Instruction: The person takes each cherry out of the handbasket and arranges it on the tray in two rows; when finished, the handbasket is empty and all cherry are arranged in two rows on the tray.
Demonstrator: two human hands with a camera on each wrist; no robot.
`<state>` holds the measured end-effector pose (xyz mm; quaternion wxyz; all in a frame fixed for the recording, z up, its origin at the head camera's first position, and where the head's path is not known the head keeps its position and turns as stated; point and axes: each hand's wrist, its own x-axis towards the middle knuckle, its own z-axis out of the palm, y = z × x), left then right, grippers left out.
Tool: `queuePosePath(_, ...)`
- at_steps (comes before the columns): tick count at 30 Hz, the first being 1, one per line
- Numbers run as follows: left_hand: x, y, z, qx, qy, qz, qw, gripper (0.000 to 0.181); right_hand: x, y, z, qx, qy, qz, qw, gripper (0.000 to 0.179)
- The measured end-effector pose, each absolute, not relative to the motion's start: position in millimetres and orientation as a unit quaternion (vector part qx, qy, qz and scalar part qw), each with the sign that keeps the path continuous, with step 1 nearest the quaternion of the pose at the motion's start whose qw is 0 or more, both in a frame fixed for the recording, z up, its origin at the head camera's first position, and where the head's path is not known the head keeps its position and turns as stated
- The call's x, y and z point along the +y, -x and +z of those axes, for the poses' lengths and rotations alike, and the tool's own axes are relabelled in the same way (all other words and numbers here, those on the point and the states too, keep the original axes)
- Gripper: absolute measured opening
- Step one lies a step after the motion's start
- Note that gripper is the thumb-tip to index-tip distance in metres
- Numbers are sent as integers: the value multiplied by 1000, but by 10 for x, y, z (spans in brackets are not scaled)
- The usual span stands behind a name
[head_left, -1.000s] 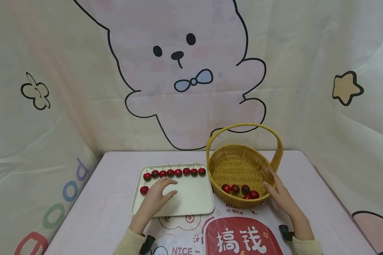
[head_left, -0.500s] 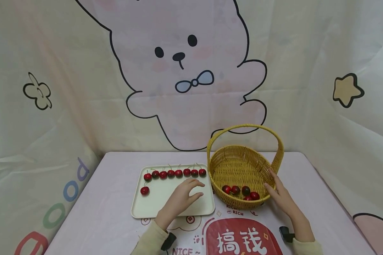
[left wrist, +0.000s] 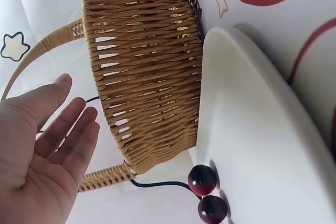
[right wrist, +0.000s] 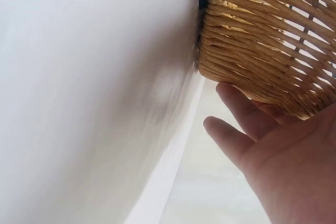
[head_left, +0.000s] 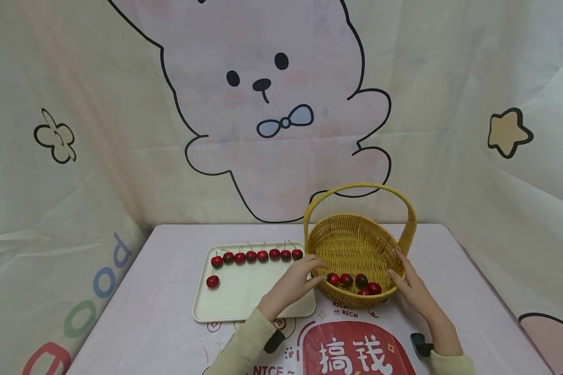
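A yellow wicker basket (head_left: 352, 299) with a tall hoop handle holds several dark red cherries (head_left: 346, 280) near its front wall. My right hand (head_left: 415, 292) grips its right rim, thumb over the inside and fingers along the outer weave (right wrist: 262, 40). At the left rim, my left hand (head_left: 293, 284) reaches with bent, relaxed fingers (left wrist: 79, 145) and nothing between them. Beneath that arm lies a white tray (head_left: 244, 299). A row of several cherries (head_left: 251, 256) lines its far edge, with a single cherry (head_left: 212, 282) in front of the row's left end.
The table (head_left: 164, 291) carries a printed cloth with a red patch (head_left: 356, 346) at the front. Cloth hangings with a cartoon bear (head_left: 281, 156) enclose the back and sides. The tray's right edge lies close against the basket.
My left hand has moved right, from over the tray's left part to the basket's left rim. The right hand stays on the basket; the cherries look unmoved.
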<state>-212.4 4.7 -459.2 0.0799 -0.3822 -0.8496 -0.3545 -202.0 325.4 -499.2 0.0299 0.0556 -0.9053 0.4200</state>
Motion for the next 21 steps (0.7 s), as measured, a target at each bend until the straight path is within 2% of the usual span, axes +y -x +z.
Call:
queuePosePath(6, 205, 2296, -4565, -845, 400, -351, 57, 25, 3254, 2020, -4998, -907, -51, 417, 28, 70)
queuePosePath(15, 377, 2508, -4613, -858, 426, -285, -37, 32, 3256, 2019, -5001, -908, -46, 415, 26, 71)
queuePosePath(21, 454, 2621, -4637, -858, 446, -246, -63, 30, 3244, 2016, -4991, -909, -46, 413, 27, 70)
